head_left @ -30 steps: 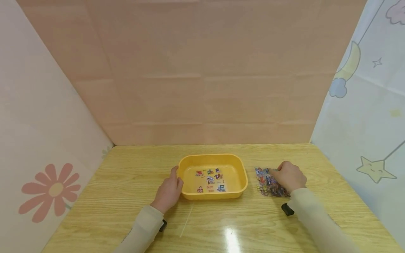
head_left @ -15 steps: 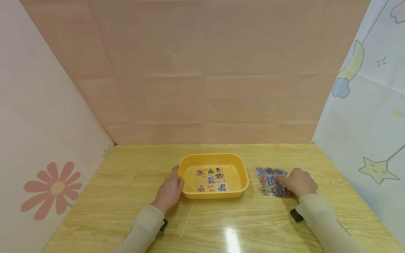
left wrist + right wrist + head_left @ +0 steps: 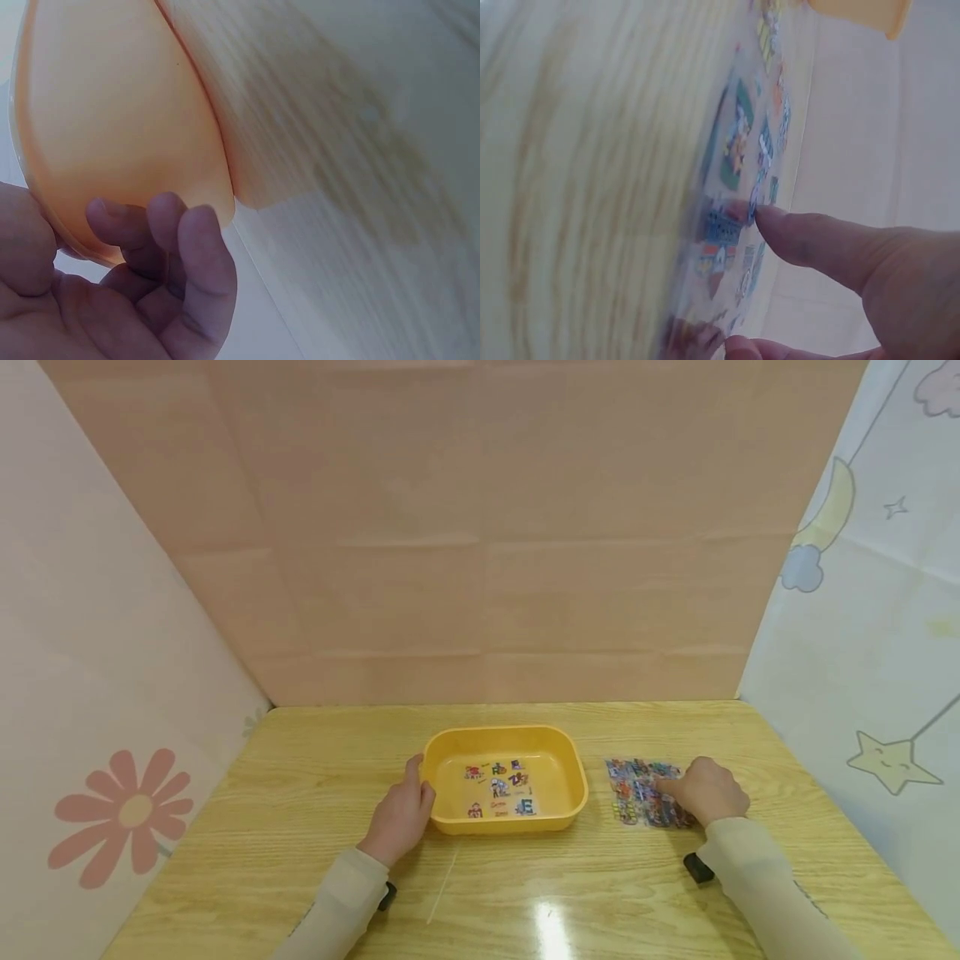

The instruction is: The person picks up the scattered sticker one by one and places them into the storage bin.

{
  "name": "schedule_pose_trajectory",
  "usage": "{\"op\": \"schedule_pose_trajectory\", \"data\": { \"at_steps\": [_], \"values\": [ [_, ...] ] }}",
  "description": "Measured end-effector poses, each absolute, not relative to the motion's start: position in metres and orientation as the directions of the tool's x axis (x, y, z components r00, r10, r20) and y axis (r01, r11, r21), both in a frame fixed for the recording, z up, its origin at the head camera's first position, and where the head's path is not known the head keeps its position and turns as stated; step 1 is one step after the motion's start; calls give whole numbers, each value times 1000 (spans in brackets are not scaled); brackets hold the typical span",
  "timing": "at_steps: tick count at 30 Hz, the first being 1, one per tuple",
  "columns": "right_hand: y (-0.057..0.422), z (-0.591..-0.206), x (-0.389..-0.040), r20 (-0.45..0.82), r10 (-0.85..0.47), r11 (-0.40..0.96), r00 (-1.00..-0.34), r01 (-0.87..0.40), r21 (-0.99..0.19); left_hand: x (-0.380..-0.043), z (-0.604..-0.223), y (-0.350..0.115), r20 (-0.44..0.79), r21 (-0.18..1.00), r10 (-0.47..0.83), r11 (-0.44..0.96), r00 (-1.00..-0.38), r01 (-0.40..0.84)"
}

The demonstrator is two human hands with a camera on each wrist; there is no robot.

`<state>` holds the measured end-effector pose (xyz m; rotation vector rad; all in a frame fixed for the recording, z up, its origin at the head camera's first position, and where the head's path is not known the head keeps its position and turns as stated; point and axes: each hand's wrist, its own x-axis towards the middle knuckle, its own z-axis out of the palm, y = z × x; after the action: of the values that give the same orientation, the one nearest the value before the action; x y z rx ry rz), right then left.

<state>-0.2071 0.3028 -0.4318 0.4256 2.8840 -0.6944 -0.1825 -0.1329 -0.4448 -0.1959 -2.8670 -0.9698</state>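
Three walls stood round one wood-grained table point(image 3: 592, 877): one brownish-pink back wall point(image 3: 480, 568), one pale left wall point(image 3: 90, 610) and one pale right wall point(image 3: 900, 627). We counted two hands at work. The left hand point(image 3: 400, 821) held the left end of one yellow tray point(image 3: 480, 826), thumb at the rim; from the left wrist we made out three bent fingertips side by side before the tray's outer wall. The right hand point(image 3: 711, 792) was well apart from it, half curled, at the right side of one clear printed sheet point(image 3: 645, 793). Its thumb reached out onto the prints, and we could not tell whether it pinched the sheet or merely touched it. That sheet lay flat on the table near the tray's right end, crowded with small coloured pictures we could not number. Inside the tray we found several printed figures point(image 3: 498, 787), too small to count surely. Behind the hands we noted two cream sleeves point(image 3: 341, 893) and two black wrist pieces point(image 3: 699, 867), one to each arm. Farther out, we counted one bright glare point(image 3: 551, 931) on the table, one large red flower point(image 3: 135, 810) on the left wall, and one moon point(image 3: 832, 514) and one smiling star point(image 3: 892, 762) on the right wall.
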Motion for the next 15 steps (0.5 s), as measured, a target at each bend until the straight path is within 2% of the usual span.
{"op": "schedule_pose_trajectory", "data": {
  "at_steps": [15],
  "values": [
    [307,-435,-210,-212,221,821,-952,299,-486,-183,-447,-133,147,590,84,792,-986,155]
  ]
}}
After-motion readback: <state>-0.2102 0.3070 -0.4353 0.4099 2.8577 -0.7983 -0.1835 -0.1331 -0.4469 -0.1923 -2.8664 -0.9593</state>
